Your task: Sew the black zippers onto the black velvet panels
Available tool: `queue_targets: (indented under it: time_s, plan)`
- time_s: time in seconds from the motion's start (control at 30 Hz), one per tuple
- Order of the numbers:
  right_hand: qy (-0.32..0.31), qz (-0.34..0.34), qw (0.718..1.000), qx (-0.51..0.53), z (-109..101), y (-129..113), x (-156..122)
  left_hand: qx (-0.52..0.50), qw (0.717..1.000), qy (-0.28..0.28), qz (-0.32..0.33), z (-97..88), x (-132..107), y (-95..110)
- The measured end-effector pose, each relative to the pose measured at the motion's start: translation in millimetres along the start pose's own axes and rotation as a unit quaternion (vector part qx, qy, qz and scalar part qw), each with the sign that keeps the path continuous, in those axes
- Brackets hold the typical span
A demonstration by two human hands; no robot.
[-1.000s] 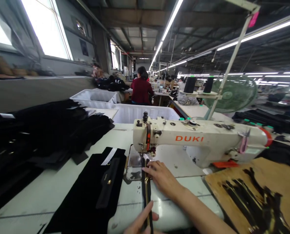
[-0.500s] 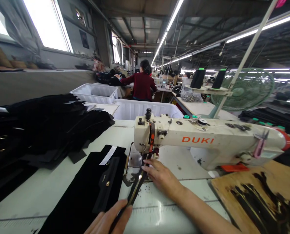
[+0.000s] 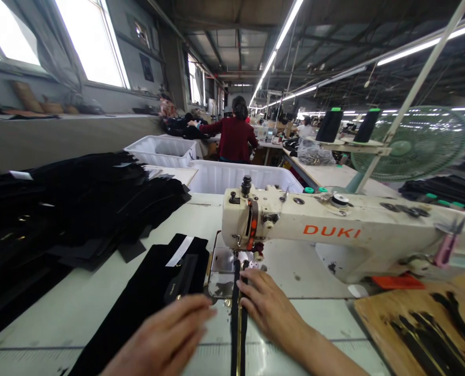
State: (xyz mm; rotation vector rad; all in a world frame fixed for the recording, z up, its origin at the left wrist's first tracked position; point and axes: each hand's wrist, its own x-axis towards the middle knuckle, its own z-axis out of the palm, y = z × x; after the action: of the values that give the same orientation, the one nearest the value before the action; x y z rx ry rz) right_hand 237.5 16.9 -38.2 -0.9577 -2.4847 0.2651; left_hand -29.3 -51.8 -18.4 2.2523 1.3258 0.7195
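Note:
A black zipper (image 3: 239,339) with gold teeth runs straight towards me from under the sewing machine's head (image 3: 240,222). My right hand (image 3: 269,305) holds it down near the needle area, fingertips on the tape; its thumb is hidden. My left hand (image 3: 165,334), smeared by motion, is off to the left of the zipper with its fingers stretched out and nothing visible in them. Beneath and beyond that hand lies a black fabric panel (image 3: 138,292) bearing a white strip (image 3: 180,251) and a dark labelled piece (image 3: 181,282), which the hand partly covers.
Stacked black pieces (image 3: 79,209) spread over the table's left side. More zippers (image 3: 424,339) lie on a wooden board (image 3: 369,308) at right. White bins (image 3: 232,177) stand behind the machine. Farther back sits a person in dark red (image 3: 234,138). A green fan (image 3: 408,146) is at right.
My left hand has let go of the zipper and moved left. The zipper, slanted before, now lies straight. My right hand sits slightly nearer me along it. The view has shifted left.

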Motion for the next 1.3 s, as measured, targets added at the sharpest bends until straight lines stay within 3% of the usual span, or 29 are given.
queue_targets:
  time_s: [0.07,0.13,0.2,0.3,0.5,0.67,0.77,0.87,1.03,1.3]
  plan:
    - [0.001,-0.001,1.0,0.011,-0.6,-1.4,1.2,0.104,0.994,0.017,-0.009,-28.2,38.9,-31.9]
    - [-0.016,-0.005,0.999,0.027,-3.9,-4.9,3.4,0.119,0.993,0.007,-0.007,-47.2,77.6,-61.8]
    - [-0.032,-0.005,0.999,0.035,-7.1,-8.8,5.3,0.115,0.993,-0.019,-0.005,-54.5,106.5,-83.0]
    - [-0.035,0.007,0.999,0.028,-7.0,-10.9,5.9,0.092,0.994,-0.051,-0.021,-47.4,123.3,-93.8]
    - [-0.015,0.013,1.0,0.001,-1.3,-7.6,3.9,0.019,0.998,-0.038,-0.049,-7.5,116.6,-69.4]
    - [-0.011,0.012,1.0,-0.004,-4.4,-10.7,5.0,0.053,0.995,0.067,-0.05,20.7,97.4,-36.2]
    - [-0.003,-0.001,1.0,-0.023,-2.1,-11.7,4.2,0.104,0.99,0.098,-0.002,33.7,70.9,-18.9]
    - [0.019,-0.01,0.999,-0.049,3.7,-11.0,1.6,0.179,0.978,0.053,0.092,44.4,51.1,-10.7]
    - [0.052,-0.032,0.995,-0.084,11.9,-8.4,-1.4,0.209,0.971,0.035,0.116,50.5,48.0,-11.8]
    - [0.052,-0.047,0.993,-0.1,11.8,-6.0,-1.6,0.192,0.978,-0.017,0.078,34.2,56.1,-8.7]
